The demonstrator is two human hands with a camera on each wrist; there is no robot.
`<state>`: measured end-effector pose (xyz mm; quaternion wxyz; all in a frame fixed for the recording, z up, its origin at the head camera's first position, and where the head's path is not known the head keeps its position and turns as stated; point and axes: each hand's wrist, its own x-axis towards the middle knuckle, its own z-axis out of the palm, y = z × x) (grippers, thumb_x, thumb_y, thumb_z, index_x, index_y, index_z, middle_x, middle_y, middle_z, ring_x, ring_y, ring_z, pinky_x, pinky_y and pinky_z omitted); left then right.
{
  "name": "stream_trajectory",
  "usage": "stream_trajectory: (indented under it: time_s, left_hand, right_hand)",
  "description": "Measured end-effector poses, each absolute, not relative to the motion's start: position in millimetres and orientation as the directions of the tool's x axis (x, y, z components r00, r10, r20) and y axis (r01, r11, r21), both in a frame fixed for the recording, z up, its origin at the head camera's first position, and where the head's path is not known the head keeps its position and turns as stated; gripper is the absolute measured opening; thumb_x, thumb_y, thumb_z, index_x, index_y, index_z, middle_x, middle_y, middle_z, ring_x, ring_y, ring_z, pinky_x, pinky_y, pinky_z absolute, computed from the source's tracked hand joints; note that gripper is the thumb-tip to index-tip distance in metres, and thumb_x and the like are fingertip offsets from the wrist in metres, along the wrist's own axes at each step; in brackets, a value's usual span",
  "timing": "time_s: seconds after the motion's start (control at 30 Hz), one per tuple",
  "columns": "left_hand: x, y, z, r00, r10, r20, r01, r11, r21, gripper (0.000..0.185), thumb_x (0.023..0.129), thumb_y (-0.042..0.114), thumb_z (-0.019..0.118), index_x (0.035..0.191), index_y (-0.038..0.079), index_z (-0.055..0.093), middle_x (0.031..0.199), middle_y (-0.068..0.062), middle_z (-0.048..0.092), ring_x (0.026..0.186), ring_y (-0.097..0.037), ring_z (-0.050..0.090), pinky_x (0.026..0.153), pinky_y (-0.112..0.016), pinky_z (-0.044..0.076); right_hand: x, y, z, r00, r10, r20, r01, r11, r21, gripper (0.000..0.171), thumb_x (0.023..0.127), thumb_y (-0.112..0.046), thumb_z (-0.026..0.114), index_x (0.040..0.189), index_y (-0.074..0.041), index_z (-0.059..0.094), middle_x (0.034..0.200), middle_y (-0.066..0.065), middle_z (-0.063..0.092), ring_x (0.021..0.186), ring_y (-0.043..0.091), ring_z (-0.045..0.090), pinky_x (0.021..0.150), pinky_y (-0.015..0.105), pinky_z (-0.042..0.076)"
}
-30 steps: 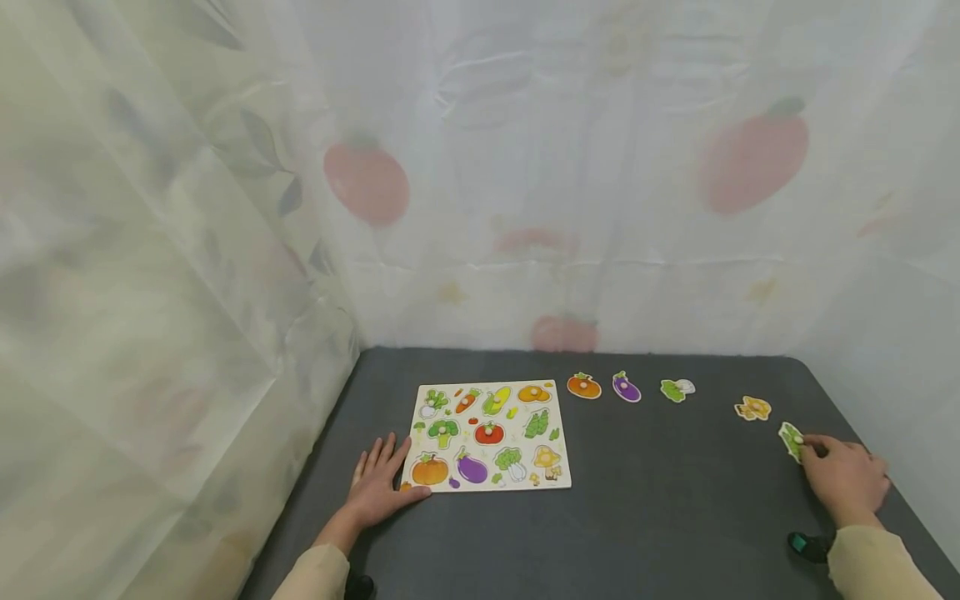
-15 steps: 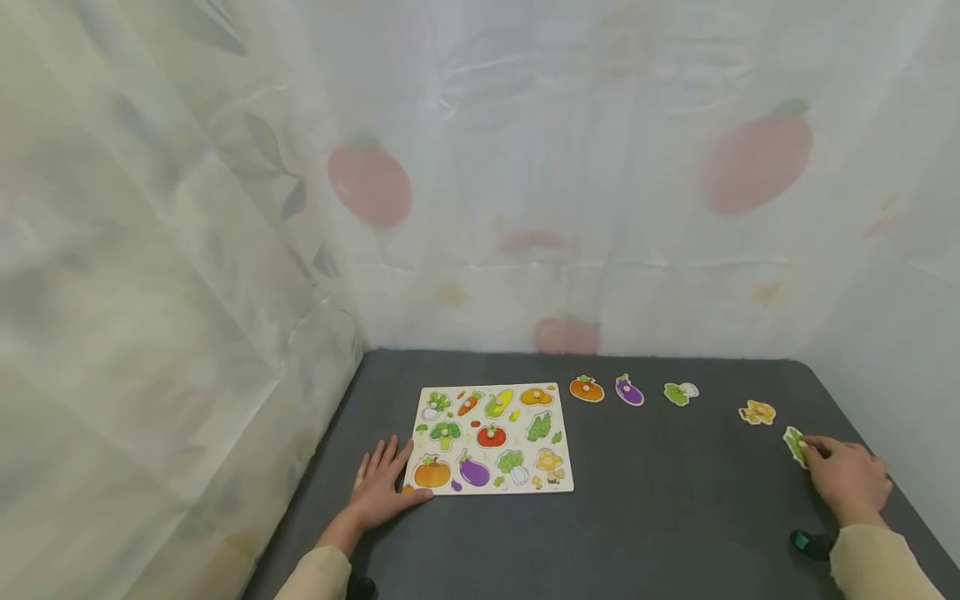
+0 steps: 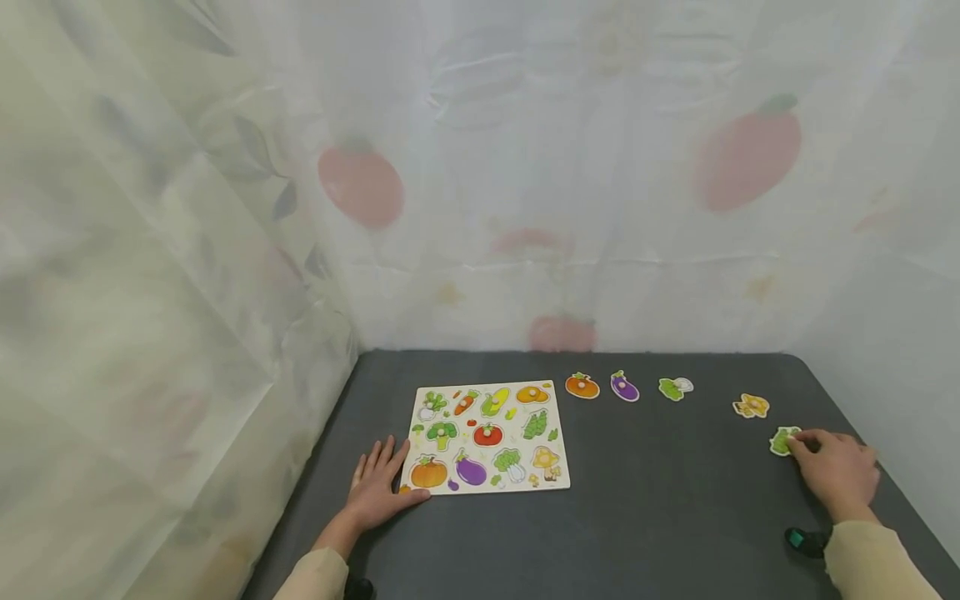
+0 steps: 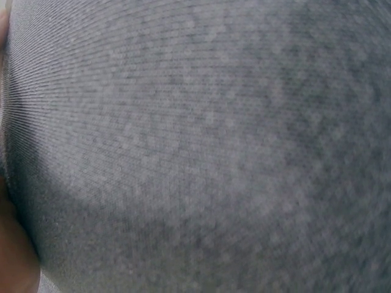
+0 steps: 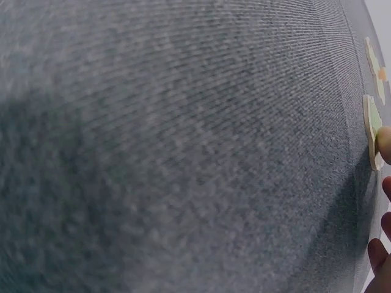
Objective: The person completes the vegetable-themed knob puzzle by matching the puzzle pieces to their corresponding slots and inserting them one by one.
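Observation:
A wooden vegetable puzzle board [image 3: 487,490] lies on the grey table [image 3: 660,517], with its picture slots filled. My left hand [image 3: 378,487] rests flat on the table, fingers spread and thumb against the board's lower left corner. At the far right my right hand [image 3: 832,471] curls its fingers onto a small green puzzle piece [image 3: 780,441] and pinches it. In the right wrist view the green piece [image 5: 371,131] stands at the right edge with a fingertip [image 5: 385,140] on it. The left wrist view shows only grey cloth and a sliver of the hand [image 4: 15,256].
Loose pieces lie in a row behind: an orange pumpkin [image 3: 582,386], a purple eggplant [image 3: 625,387], a green-white vegetable [image 3: 676,387] and a yellow mushroom piece [image 3: 752,406]. Sheer patterned curtains close the table at left, back and right. A dark band [image 3: 806,542] sits at my right wrist.
The green piece under my right fingers has turned from upright to lying more sideways and shifted slightly left. My left hand and the board have stayed put.

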<state>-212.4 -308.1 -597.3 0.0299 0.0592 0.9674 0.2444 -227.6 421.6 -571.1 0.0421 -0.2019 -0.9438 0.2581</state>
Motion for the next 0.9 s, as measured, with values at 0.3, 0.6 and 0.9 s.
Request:
stream_trajectory:
  time_s: [0.3,0.6,0.9]
  left_hand:
    - [-215.6,-311.4,-604.2,-0.992,0.118,-0.042,0.085,0.878,0.472,0.112,0.079,0.075,0.071,0.164,0.016,0.028,0.169,-0.02,0.013,0.154,-0.045,0.004,0.119,-0.064,-0.003]
    - [-211.4,-305.8,-590.9,-0.989,0.131,-0.063,0.086,0.876,0.475,0.11,0.081,0.074,0.069,0.165,0.017,0.025,0.169,-0.021,0.011,0.154,-0.045,0.002,0.12,-0.064,-0.005]
    - [-211.7,-307.5,-597.5,-0.991,0.133,-0.018,0.108,0.869,0.483,0.111,0.08,0.073,0.071,0.164,0.014,0.028,0.168,-0.023,0.014,0.153,-0.047,0.005,0.119,-0.065,-0.003]
  right_hand:
    - [-230.1,422.5,-575.5,-0.904,0.426,-0.042,0.38,0.752,-0.539,0.055,0.103,-0.036,0.056,0.131,0.011,0.052,0.133,0.042,0.038,0.122,0.067,0.027,0.097,0.074,0.026]
    - [-229.5,418.2,-572.7,-0.89,0.451,-0.066,0.412,0.733,-0.541,0.051,0.104,-0.033,0.055,0.13,0.011,0.052,0.134,0.043,0.038,0.122,0.066,0.027,0.097,0.072,0.026]
    - [-235.6,403.0,-573.6,-0.919,0.394,0.02,0.314,0.761,-0.568,0.05,0.106,-0.036,0.054,0.128,0.01,0.057,0.135,0.042,0.037,0.125,0.066,0.025,0.096,0.075,0.024]
